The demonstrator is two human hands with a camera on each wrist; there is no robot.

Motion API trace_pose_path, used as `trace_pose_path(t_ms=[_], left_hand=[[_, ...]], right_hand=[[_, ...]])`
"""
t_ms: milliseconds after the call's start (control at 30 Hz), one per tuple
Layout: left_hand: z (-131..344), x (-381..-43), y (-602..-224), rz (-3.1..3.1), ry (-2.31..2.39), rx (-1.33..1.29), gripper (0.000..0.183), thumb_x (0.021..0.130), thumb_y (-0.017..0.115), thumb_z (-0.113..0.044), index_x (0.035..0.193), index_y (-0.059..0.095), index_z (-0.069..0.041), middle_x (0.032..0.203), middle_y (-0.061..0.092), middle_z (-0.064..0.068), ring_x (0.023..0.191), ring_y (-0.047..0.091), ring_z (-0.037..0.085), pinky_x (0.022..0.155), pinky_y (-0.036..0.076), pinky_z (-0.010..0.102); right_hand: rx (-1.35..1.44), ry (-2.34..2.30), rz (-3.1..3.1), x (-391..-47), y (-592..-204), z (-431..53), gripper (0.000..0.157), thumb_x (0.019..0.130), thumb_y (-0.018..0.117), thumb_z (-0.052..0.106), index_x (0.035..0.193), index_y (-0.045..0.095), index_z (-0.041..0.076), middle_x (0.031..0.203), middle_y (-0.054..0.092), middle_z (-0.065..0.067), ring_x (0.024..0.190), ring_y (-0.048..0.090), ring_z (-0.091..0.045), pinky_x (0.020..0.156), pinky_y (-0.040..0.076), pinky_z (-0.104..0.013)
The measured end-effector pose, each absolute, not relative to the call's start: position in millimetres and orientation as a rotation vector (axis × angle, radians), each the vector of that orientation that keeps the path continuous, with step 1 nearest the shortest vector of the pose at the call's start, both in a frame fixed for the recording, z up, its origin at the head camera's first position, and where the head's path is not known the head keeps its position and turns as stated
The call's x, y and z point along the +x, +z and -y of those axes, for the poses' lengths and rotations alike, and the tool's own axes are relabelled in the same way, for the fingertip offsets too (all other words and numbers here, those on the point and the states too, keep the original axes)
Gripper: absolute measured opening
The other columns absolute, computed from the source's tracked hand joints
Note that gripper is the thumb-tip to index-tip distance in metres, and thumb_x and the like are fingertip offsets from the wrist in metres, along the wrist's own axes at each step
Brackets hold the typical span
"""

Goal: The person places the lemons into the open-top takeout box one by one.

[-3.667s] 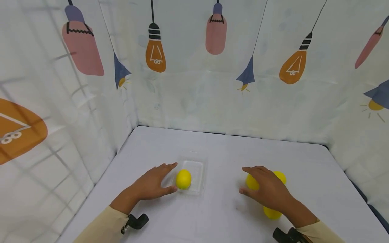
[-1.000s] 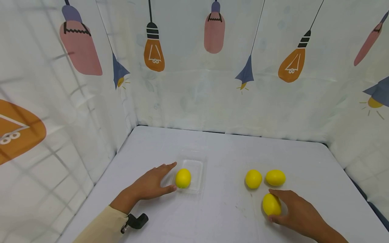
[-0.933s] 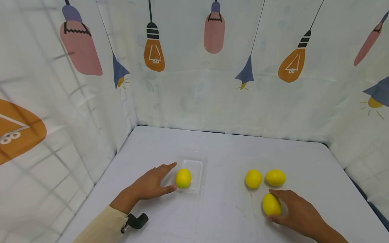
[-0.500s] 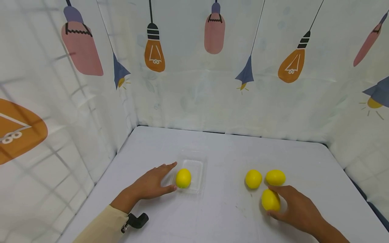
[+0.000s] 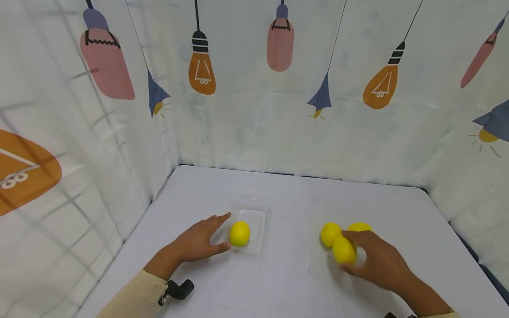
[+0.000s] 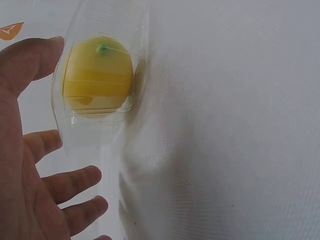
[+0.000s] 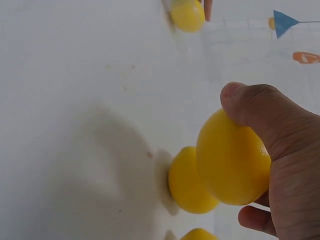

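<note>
My right hand (image 5: pixel 381 260) grips a yellow lemon (image 5: pixel 344 250) between thumb and fingers, lifted off the table as the right wrist view shows. Behind it lie two more lemons: one to the left (image 5: pixel 330 233) and another partly hidden by the hand (image 5: pixel 359 226). My left hand (image 5: pixel 196 240) stays beside a clear plastic container (image 5: pixel 260 229), its fingers spread and thumb and forefinger at the near wall. Inside that container, on its left side, sits a single lemon (image 5: pixel 240 233), whose green-tipped end shows through the plastic in the left wrist view.
A white-covered table (image 5: pixel 294 282) carries everything. White cloth walls (image 5: pixel 254 132) printed with lamps and bulbs stand behind it and at both sides. A black wrist mount (image 5: pixel 180 290) is strapped to the left forearm.
My right hand gripped the nearest of the three loose lemons, raised it and moved it leftward and away from me. Neither the left hand nor the container has visibly moved.
</note>
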State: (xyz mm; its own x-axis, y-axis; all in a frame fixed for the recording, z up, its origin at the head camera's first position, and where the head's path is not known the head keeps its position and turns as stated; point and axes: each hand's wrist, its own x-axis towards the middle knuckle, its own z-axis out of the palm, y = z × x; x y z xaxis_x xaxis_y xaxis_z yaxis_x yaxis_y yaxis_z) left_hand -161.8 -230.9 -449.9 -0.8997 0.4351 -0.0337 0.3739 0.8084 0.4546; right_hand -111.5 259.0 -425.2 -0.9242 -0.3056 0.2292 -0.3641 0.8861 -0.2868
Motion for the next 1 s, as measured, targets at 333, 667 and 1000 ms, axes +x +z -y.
trace_pose_path(t_ms=[333,667,1000], left_hand=[[231.8,-161.3,-448.9,-2.854,0.7,0.647,0.091,0.09,0.06,-0.072,0.162,0.034,-0.021,0.159,0.04,0.013,0.145,0.037,0.039,0.116,0.029,0.063],[231.4,-161.1,-448.8,-2.852,0.701,0.657,0.091,0.091,0.061,-0.071,0.162,0.034,-0.021,0.16,0.04,0.012,0.146,0.037,0.039,0.116,0.029,0.063],[233.2,-161.4,-450.4,-2.859,0.697,0.66,0.091,0.091,0.06,-0.072,0.162,0.034,-0.022,0.16,0.04,0.012,0.146,0.036,0.04,0.115,0.03,0.064]], right_hand=[[0.566,0.509,2.81,-126.7,-422.1,-240.8,0.081,0.071,0.089,0.059,0.137,0.065,0.018,0.127,0.067,0.001,0.113,0.063,-0.024,0.086,0.056,-0.05],[0.613,0.556,2.775,-139.6,-421.2,-223.1,0.077,0.072,0.091,0.051,0.137,0.066,0.018,0.129,0.067,0.003,0.114,0.063,-0.021,0.084,0.056,-0.045],[0.635,0.581,2.787,-149.1,-418.3,-206.3,0.079,0.072,0.091,0.05,0.138,0.065,0.015,0.129,0.067,-0.001,0.115,0.063,-0.024,0.088,0.056,-0.044]])
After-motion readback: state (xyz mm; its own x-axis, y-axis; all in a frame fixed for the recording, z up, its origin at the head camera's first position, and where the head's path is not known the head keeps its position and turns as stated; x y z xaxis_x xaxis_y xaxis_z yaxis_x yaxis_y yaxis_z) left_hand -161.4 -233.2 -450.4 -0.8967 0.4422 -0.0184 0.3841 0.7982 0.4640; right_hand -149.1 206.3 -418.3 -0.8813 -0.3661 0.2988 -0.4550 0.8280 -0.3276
